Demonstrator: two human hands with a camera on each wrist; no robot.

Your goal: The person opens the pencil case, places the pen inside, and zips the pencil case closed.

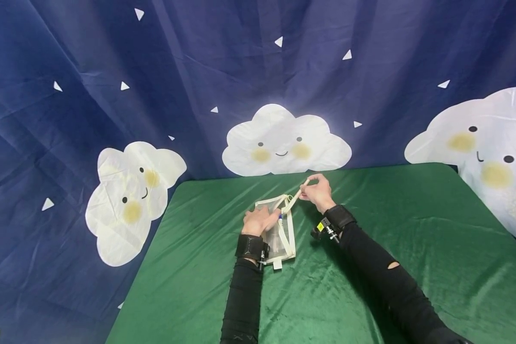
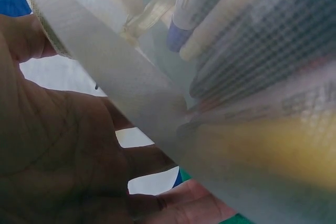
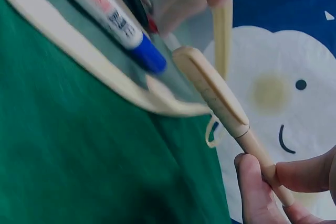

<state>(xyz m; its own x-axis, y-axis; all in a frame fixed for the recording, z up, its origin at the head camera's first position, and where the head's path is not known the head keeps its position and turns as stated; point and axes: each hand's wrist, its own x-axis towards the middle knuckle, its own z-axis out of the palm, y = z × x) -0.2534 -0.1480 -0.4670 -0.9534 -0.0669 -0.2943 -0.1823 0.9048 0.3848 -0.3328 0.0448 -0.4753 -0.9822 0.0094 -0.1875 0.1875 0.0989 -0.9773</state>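
Note:
A see-through mesh pencil case (image 1: 275, 246) with cream trim lies on the green cloth. My left hand (image 1: 256, 220) grips its upper edge; in the left wrist view, fingers (image 2: 149, 161) extend behind the translucent side. With thumb and fingers, my right hand (image 1: 319, 192) pinches one end of a beige capped pen (image 3: 218, 95). The pen's clipped cap points toward the case opening and overlaps it in the right wrist view. Inside the case lies a white marker (image 3: 107, 14) with a blue cap, among several other pens seen blurred through the mesh.
Green cloth (image 1: 189, 267) covers the table. Behind it hangs a dark blue curtain (image 1: 241, 62) with white clouds and triangles. A small white tag (image 1: 277, 264) sticks out at the near end of the case, and a cream loop (image 3: 210, 132) hangs at its far corner.

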